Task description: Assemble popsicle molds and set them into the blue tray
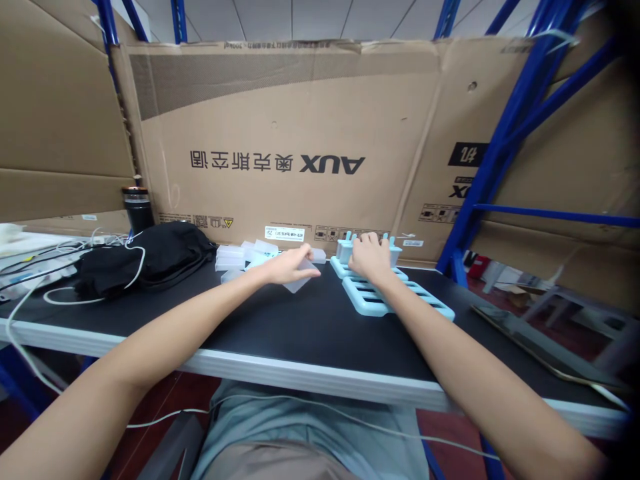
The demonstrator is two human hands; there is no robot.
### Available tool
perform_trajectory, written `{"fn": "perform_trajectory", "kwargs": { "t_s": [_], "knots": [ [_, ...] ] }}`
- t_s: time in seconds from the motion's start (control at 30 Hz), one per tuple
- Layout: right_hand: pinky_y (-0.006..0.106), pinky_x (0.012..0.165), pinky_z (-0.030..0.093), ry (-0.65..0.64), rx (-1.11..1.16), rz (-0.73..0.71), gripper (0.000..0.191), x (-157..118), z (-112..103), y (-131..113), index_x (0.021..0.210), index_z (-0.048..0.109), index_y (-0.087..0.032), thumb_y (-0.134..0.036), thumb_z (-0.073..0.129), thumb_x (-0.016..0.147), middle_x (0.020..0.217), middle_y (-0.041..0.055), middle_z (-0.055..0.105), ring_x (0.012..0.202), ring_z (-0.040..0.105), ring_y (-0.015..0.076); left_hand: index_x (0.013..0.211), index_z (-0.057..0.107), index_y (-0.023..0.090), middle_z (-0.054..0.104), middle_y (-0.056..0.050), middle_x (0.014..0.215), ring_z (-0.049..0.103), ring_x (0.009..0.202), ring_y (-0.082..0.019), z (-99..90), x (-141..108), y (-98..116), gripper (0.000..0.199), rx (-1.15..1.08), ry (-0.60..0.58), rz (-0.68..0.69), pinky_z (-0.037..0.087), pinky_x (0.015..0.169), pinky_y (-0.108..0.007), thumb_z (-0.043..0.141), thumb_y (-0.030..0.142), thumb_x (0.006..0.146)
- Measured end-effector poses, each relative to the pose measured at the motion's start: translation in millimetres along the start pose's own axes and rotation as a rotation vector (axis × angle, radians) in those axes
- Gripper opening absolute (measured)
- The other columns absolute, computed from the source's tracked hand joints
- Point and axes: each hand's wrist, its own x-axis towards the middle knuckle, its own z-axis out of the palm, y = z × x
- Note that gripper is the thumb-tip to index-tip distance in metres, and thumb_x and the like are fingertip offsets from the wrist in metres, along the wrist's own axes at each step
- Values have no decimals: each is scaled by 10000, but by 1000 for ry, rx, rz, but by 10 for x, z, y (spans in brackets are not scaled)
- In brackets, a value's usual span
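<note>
My left hand [293, 265] pinches a clear plastic popsicle mold cup [299, 281] between thumb and fingers, just above the table. Behind and beside it lie several more clear cups [231, 257] and a light-blue piece [264, 256]. My right hand [371, 258] is curled over a row of popsicle molds with light-blue stick handles [346, 248]; its fingertips are hidden behind them. This row stands in the far part of a light-blue rack [337, 268]. Nearer to me, a slotted light-blue rack section [370, 308] lies flat, partly under my right forearm.
On the left of the black table [280, 340] are a black bag [165, 257], a dark bottle [139, 212] and loose white cables [95, 301]. A cardboard wall [260, 120] closes the back. A blue metal post [505, 147] and a flat dark device [530, 340] are at right.
</note>
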Motion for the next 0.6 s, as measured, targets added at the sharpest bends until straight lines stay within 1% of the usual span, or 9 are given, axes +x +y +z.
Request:
{"fn": "perform_trajectory", "kwargs": {
  "t_s": [0.07, 0.13, 0.17, 0.23, 0.33, 0.4, 0.43, 0.5, 0.6],
  "knots": [
    [497, 913, 340, 47, 56, 53, 321, 34, -115, -100, 1080, 595, -88, -212, 441, 827, 1098, 234, 581, 1110, 434, 348, 1027, 464, 208, 616, -68, 1044, 591, 949, -212, -90, 20, -78, 357, -54, 187, 17, 439, 824, -327, 589, 501, 865],
    [478, 914, 345, 40, 133, 15, 316, 74, -230, -250, 1079, 585, -82, -221, 417, 850, 1107, 233, 576, 1109, 444, 347, 999, 473, 214, 612, -52, 1019, 578, 944, -201, -198, 28, -141, 340, -76, 359, -2, 424, 831, -320, 636, 467, 842],
    [460, 916, 350, 7, 177, -39, 315, 90, -272, -344, 1082, 585, -87, -221, 403, 863, 1109, 224, 582, 1104, 456, 338, 969, 479, 214, 607, -40, 979, 571, 905, -191, -252, 28, -166, 335, -79, 433, -18, 418, 811, -312, 660, 457, 826],
    [414, 917, 365, -109, 276, -182, 328, 104, -306, -554, 1116, 585, -110, -223, 374, 891, 1132, 196, 594, 1098, 486, 308, 886, 476, 211, 575, -8, 850, 535, 779, -159, -341, 19, -208, 331, -82, 560, -56, 400, 739, -289, 693, 445, 800],
    [362, 891, 394, -303, 403, -355, 353, 75, -238, -821, 1136, 607, -156, -298, 354, 935, 1167, 158, 611, 1089, 536, 275, 767, 427, 206, 473, 34, 695, 431, 632, -120, -389, 3, -251, 358, -99, 677, -89, 357, 645, -266, 691, 447, 802],
    [334, 847, 414, -378, 440, -408, 342, 37, -160, -898, 1036, 653, -180, -358, 378, 939, 1096, 129, 653, 1022, 584, 253, 707, 404, 201, 431, 44, 649, 394, 602, -112, -357, -5, -257, 389, -113, 683, -92, 340, 619, -260, 670, 463, 817],
    [319, 823, 420, -395, 449, -422, 317, 17, -126, -901, 975, 666, -188, -366, 408, 928, 1049, 113, 671, 981, 602, 240, 682, 405, 197, 431, 42, 641, 394, 601, -112, -325, -7, -247, 399, -122, 657, -88, 341, 616, -259, 658, 472, 824],
    [293, 773, 425, -405, 464, -422, 237, -18, -77, -855, 886, 666, -192, -337, 479, 889, 966, 87, 693, 910, 624, 220, 650, 441, 186, 475, 26, 661, 430, 625, -119, -247, -8, -201, 403, -144, 565, -67, 363, 631, -261, 631, 486, 841],
    [270, 689, 420, -417, 488, -369, 109, -38, -55, -746, 802, 639, -183, -237, 546, 815, 841, 63, 699, 790, 633, 198, 658, 542, 173, 575, -16, 783, 524, 735, -141, -133, -3, -90, 370, -188, 411, 24, 421, 722, -286, 592, 472, 870]
  ]
}}
